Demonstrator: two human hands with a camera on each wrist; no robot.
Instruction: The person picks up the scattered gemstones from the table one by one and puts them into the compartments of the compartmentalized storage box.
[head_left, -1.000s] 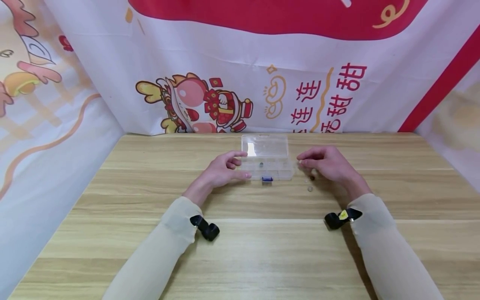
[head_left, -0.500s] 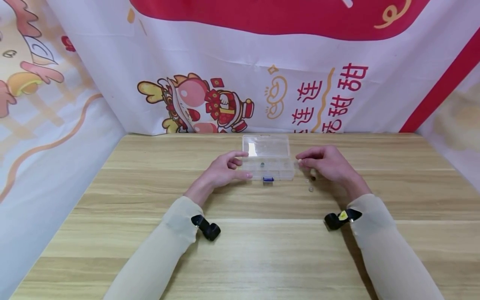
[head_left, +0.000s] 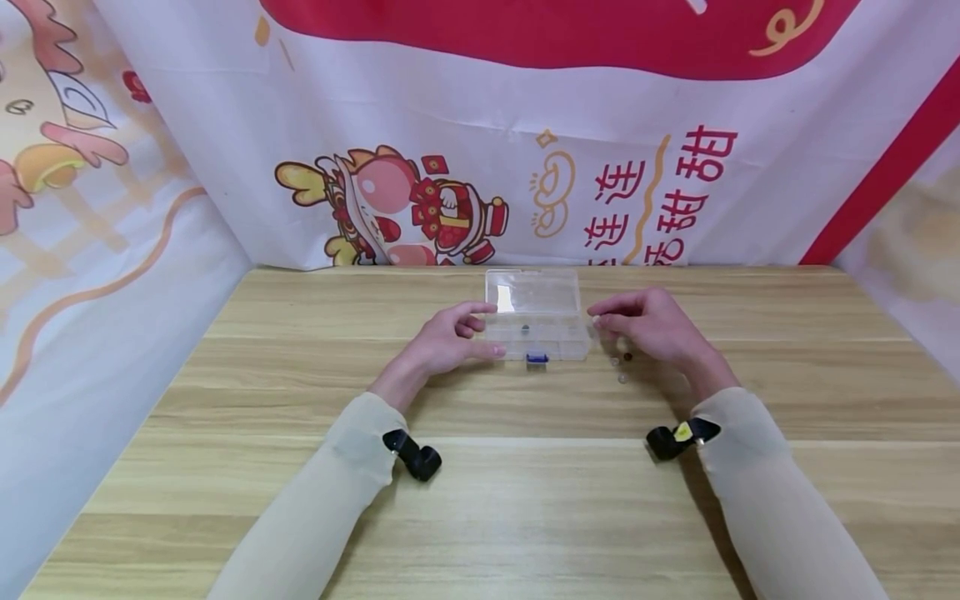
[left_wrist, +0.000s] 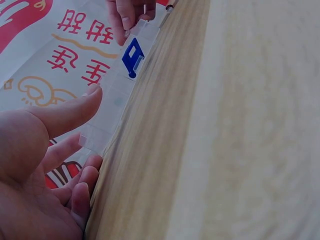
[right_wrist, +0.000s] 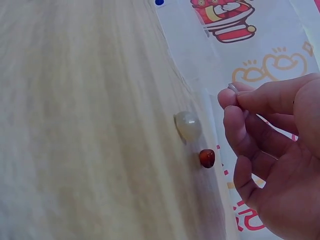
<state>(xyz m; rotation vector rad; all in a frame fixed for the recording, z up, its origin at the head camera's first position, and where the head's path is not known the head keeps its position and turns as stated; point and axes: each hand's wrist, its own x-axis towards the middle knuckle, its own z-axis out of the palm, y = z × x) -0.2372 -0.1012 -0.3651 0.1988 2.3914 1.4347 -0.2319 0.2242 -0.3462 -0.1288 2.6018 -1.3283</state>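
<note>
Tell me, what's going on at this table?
A person's left hand holds the left end of an open clear box, while the right hand pinches a small pale piece by the box's right end. A brown bead and two pale beads lie on the table nearby, and a dark piece sits inside the box.

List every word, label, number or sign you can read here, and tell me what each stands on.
"连连": red print on the white cloth behind the table.
"甜甜": red print to its right, same cloth.
Red characters below both: cut off by the table edge, not fully readable.
Yellow sticker on the black right-wrist camera: mark too small to read.
Clear box and its blue clasp: no text I can make out.
</note>
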